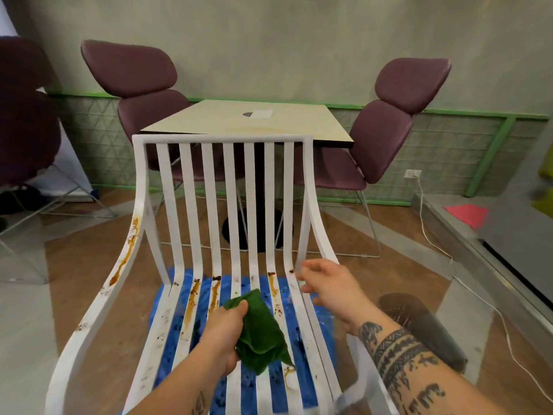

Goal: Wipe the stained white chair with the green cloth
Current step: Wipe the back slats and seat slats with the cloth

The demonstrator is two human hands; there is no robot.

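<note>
A white slatted chair (209, 187) stands in front of me, its seat below my arms. Brown stains run down its left armrest and dot several seat slats near the bend. My left hand (223, 333) grips a crumpled green cloth (260, 333) just above the middle of the seat. My right hand (329, 286) hovers over the right seat slats with fingers loosely spread and holds nothing.
A blue mat (250, 381) lies on the floor under the chair. Behind it stand a square beige table (299, 124) and two purple chairs (140, 85) (389, 127). A dark round object (419, 322) lies on the floor at the right, near a white cable (428, 235).
</note>
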